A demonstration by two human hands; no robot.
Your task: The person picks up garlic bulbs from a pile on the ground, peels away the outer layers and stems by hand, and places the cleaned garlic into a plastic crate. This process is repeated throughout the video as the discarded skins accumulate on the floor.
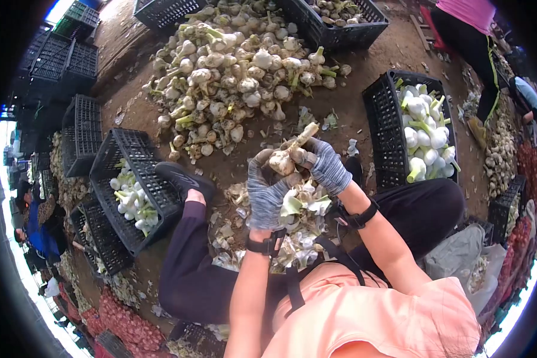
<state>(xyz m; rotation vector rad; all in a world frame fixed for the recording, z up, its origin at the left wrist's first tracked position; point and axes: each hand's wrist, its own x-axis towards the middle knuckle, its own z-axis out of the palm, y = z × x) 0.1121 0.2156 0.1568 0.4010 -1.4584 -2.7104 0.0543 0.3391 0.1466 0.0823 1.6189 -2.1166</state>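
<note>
A garlic bulb (281,161) with dirty brownish skin and a stubby stalk is held between my two gloved hands. My left hand (265,190), in a grey glove, has its fingers curled round the bulb's left side. On the right side of the bulb, my right hand (329,167) is closed on it near the stalk. Loose peeled skins (304,238) lie between my legs, below the hands. Beyond them spreads a large heap of unpeeled garlic (238,71) on the dirt ground.
A black crate (380,128) of cleaned white garlic stands at the right, another crate (155,188) at the left by my foot. More black crates (364,37) stand behind the heap. Other people (477,53) are at the upper right and far left.
</note>
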